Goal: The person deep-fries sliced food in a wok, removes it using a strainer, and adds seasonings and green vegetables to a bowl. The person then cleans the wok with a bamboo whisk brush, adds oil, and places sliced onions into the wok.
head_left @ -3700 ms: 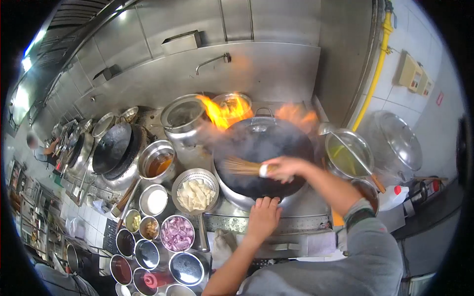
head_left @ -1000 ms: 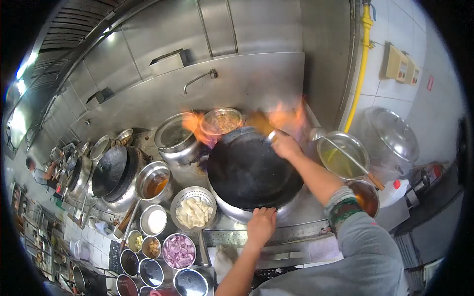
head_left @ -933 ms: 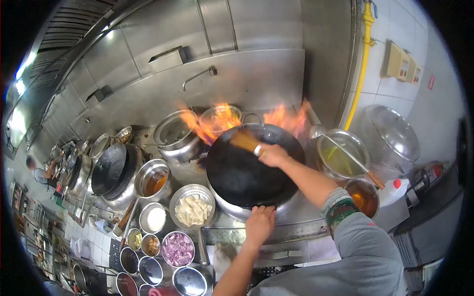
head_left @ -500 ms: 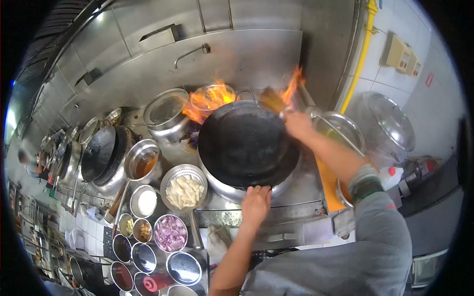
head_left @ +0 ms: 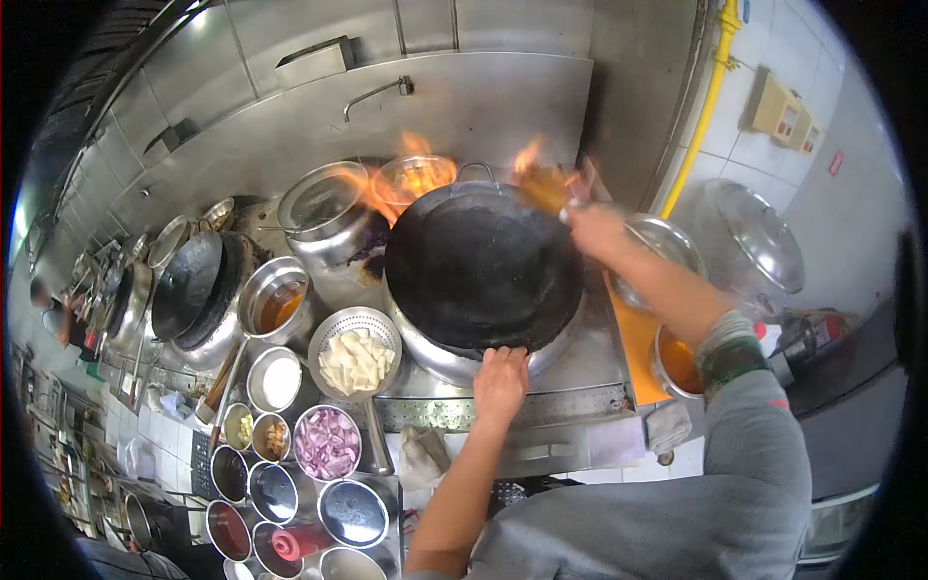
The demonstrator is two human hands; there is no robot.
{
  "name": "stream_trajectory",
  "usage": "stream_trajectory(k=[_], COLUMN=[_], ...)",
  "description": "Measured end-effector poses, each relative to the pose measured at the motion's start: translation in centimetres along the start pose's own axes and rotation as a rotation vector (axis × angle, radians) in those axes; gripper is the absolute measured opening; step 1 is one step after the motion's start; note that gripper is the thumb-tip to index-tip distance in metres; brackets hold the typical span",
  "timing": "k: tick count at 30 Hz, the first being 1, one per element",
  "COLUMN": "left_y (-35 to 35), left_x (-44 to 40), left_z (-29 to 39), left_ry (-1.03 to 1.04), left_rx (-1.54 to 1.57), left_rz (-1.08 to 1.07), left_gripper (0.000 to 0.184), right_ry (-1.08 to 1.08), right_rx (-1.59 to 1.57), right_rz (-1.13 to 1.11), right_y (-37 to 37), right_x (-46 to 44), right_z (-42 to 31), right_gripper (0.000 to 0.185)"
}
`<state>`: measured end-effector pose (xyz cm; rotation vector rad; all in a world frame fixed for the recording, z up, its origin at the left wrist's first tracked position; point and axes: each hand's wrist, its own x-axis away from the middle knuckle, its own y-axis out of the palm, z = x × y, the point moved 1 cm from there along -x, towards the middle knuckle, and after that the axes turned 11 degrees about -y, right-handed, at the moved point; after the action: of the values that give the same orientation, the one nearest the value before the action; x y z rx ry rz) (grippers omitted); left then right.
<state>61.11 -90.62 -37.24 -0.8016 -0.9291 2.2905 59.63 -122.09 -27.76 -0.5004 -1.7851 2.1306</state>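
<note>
A large black wok (head_left: 483, 275) sits on the burner with its bare inside facing up. The fingers of my left hand (head_left: 501, 385) are closed over its near rim. My right hand (head_left: 594, 230) is shut round the handle of a brown wok brush (head_left: 544, 189), blurred by motion, at the wok's far right edge. Flames (head_left: 372, 188) rise at the wok's back left, and smaller ones flicker around the brush. A metal loop handle (head_left: 476, 172) stands up at the far rim.
To the left are a perforated ladle (head_left: 373, 440) with pale slices, a pot of brown liquid (head_left: 249, 300), a bowl of chopped purple onion (head_left: 327, 443) and several seasoning pots. A lidded pot (head_left: 324, 203) stands behind. On the right are an orange board (head_left: 633, 348) and a steel bowl (head_left: 677, 362).
The right hand and brush have moved slightly right along the wok's far right edge. Flames at both sides have shrunk. My left hand keeps its grip on the near rim.
</note>
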Motion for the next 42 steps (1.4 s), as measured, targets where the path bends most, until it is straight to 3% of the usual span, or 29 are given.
stream_trajectory(k=[1, 3, 5, 7, 8, 9, 10, 11, 12, 15, 17, 19, 21, 23, 25, 26, 27, 28, 31, 32, 35, 36, 37, 39, 42], left_y=[0.2, 0.3, 0.4, 0.5, 0.7, 0.7, 0.7, 0.8, 0.9, 0.8, 1.0, 0.8, 1.0, 0.5, 0.8, 0.9, 0.9, 0.9, 1.3, 1.2, 1.1, 1.1, 1.1, 1.1, 0.3], left_x=[0.0, -0.2, -0.4, -0.1, 0.2, 0.3, -0.1, -0.2, -0.1, -0.1, 0.0, -0.1, -0.1, -0.4, -0.1, 0.4, 0.1, -0.2, -0.4, -0.6, -0.6, -0.6, -0.6, -0.6, -0.8], left_z=[-0.1, 0.0, -0.1, -0.3, -0.3, -0.3, -0.3, -0.4, -0.5, -0.8, -0.5, -0.5, -0.4, -0.8, -0.5, -0.5, -0.5, -0.5, -0.9, -0.9, -0.9, -0.9, -0.7, -0.4, -0.4], left_ry=[-0.002, 0.003, 0.003, 0.000, -0.003, 0.000, 0.007, 0.011, 0.014, 0.034, 0.035, 0.044, 0.032, 0.037, 0.054, 0.050, 0.059, 0.063, 0.087, 0.094, 0.088, 0.081, 0.074, 0.071, 0.072], left_rx=[-0.004, -0.025, -0.033, -0.039, -0.029, -0.022, -0.016, -0.019, -0.025, -0.028, -0.017, -0.022, -0.028, -0.045, -0.046, -0.040, -0.035, -0.029, 0.011, -0.005, -0.038, -0.041, -0.044, -0.046, -0.068], left_rz=[0.004, -0.005, -0.008, -0.014, -0.006, -0.001, 0.017, 0.017, 0.015, 0.030, 0.038, 0.035, 0.016, 0.020, 0.034, 0.031, 0.036, 0.045, 0.026, 0.020, 0.001, -0.002, -0.008, -0.006, -0.095], left_gripper=[0.018, 0.018, 0.018, 0.018, 0.018, 0.018, 0.018, 0.018, 0.018, 0.019, 0.019, 0.019, 0.019, 0.019, 0.019, 0.019, 0.019, 0.019, 0.015, 0.016, 0.018, 0.018, 0.018, 0.019, 0.019], right_ry=[0.005, -0.190, -0.296, -0.136, -0.219, -0.419, -0.321, -0.037, 0.063, 0.117, -0.060, 0.001, -0.330, -0.433, -0.245, -0.417, -0.145, 0.054, 0.120, 0.143, 0.195, 0.077, 0.195, 0.253, 0.428], right_rx=[-0.053, -0.121, -0.393, -0.690, -0.468, -0.225, 0.082, 0.163, 0.094, 0.013, -0.007, -0.437, -0.660, -0.653, -0.643, -0.306, -0.126, -0.028, -0.256, -0.611, -1.128, -1.172, -1.071, -0.956, -0.871], right_rz=[-0.088, -0.422, -0.600, -0.794, -0.755, -0.655, -0.744, -0.354, -0.139, -0.038, -0.259, -0.411, -0.354, -0.524, -0.712, -0.617, -0.414, -0.238, 0.250, 0.196, 0.161, 0.318, 0.228, 0.330, 0.016], right_y=[0.2, -1.5, -3.7, -8.6, -8.1, -3.1, -4.5, -6.3, -7.8, -4.9, -0.8, -0.2, -1.6, -2.7, -3.5, -4.1, -7.6, -9.0, -9.0, -8.4, -4.9, 2.7, 1.0, 7.1, 9.5], right_x=[0.1, 3.1, 6.6, 9.7, 8.8, 6.0, 4.1, 4.9, 4.8, 2.4, 2.0, 3.9, 6.9, 8.6, 8.7, 7.9, 9.3, 10.2, 14.2, 16.4, 26.3, 29.9, 32.5, 36.1, 35.8], right_z=[-1.7, -6.5, -8.1, -7.0, -3.9, 1.2, 2.1, 1.4, -0.2, -2.4, -5.5, -10.5, -11.9, -9.1, -2.1, 1.5, 2.2, 3.2, 5.6, 6.0, 1.1, 0.9, -2.6, -6.0, -8.9], right_gripper=[0.032, 0.048, 0.063, 0.067, 0.061, 0.055, 0.042, 0.034, 0.034, 0.033, 0.034, 0.045, 0.055, 0.064, 0.053, 0.045, 0.036, 0.041, 0.049, 0.053, 0.059, 0.059, 0.058, 0.054, 0.051])
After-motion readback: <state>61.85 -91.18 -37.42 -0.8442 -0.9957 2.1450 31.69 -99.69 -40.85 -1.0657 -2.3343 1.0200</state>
